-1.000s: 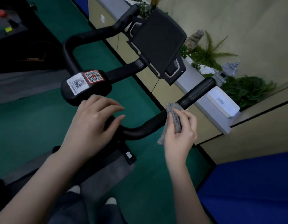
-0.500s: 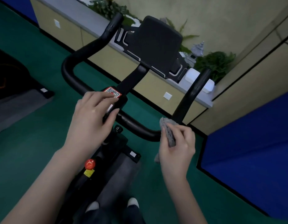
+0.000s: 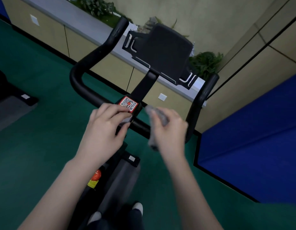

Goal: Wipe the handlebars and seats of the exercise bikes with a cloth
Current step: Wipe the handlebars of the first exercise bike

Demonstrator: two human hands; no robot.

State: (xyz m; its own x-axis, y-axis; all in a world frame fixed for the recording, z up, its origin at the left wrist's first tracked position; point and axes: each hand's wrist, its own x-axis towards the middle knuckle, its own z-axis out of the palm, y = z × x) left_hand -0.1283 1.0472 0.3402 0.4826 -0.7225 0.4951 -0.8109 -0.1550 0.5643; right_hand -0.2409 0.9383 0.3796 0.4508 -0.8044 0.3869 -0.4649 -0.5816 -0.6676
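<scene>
On handlebar (image 3: 87,90), left hand (image 3: 104,130) resting, right hand (image 3: 170,130) gripping grey cloth (image 3: 154,140)

Black handlebars (image 3: 87,90) — U-shaped loop, both ends rising toward the console (image 3: 162,52). Grey cloth (image 3: 154,130) — crumpled, draped over the near crossbar, right of centre.

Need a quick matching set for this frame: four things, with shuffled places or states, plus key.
1. grey cloth
2. red QR sticker
3. red round knob
4. black console panel

A. on the handlebar centre
B. held in the right hand
C. above the black handlebar
D. on the frame, below the left hand

Pairs: 1-B, 2-A, 3-D, 4-C
</scene>
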